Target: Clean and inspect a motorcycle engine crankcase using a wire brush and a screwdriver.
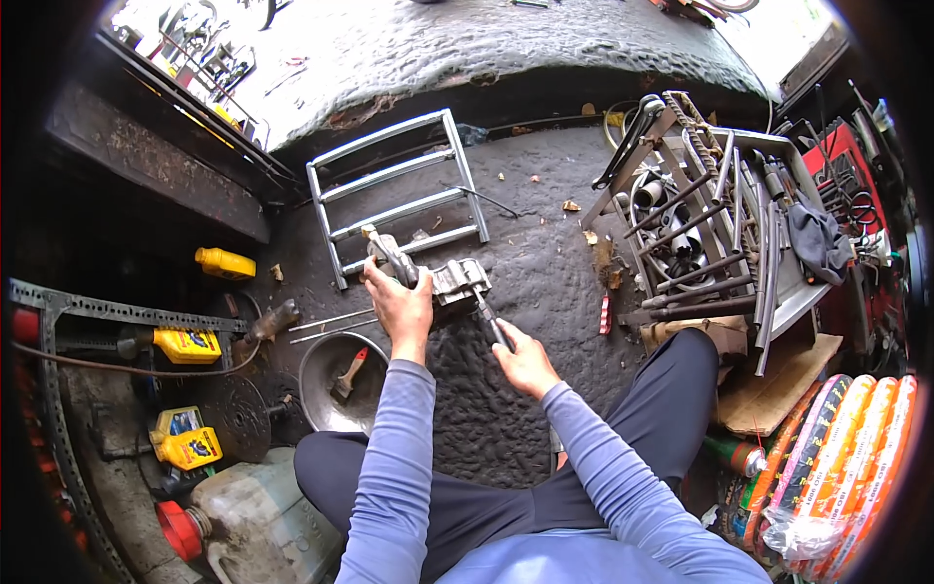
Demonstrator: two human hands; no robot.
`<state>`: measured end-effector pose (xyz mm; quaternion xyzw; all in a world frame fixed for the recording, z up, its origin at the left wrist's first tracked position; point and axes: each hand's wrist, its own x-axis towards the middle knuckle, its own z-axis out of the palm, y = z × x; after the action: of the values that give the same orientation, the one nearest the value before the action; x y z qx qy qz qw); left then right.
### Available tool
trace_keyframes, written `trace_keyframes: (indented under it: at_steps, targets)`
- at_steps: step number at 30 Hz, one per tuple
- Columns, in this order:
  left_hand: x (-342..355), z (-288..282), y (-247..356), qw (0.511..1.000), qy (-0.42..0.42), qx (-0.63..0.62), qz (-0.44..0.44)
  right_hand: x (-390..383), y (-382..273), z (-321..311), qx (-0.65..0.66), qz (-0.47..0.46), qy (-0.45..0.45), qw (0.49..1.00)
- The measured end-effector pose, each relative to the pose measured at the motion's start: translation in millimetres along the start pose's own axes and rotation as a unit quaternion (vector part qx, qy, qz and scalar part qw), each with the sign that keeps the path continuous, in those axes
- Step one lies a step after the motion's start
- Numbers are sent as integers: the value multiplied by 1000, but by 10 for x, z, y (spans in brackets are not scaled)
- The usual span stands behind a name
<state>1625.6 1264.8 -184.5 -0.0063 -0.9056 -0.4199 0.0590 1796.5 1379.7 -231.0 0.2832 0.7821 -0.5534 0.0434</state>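
Note:
In front of me is a grey cast-metal engine part (457, 282), with two long thin rods (334, 326) sticking out to the left. My left hand (404, 310) is wrapped over a rounded metal piece at its left end. My right hand (526, 360) grips a straight hand tool (489, 319) with a dark shaft, whose far end meets the right side of the engine part. The exact kind of tool cannot be made out. Below my left hand, a round metal bowl (313, 384) holds a paintbrush (350, 375).
A metal ladder-like frame (397, 180) lies beyond the engine part. At right, a tray (793, 311) is heaped with bars and tools, near wrapped tyres (846, 457). Yellow bottles (226, 263) and a large jerrycan (263, 516) stand at left. A red-handled item (605, 314) lies on the floor.

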Motion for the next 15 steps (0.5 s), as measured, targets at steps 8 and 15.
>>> trace_keyframes:
  at_steps: [8,15]
  targets:
    - [-14,60,4,1000,4,-7,29,-135,-318,28,-98,-48,-64,992]
    - [-41,84,-27,999,-4,-17,49,-189,-570,-22,-230,8,-78,970]
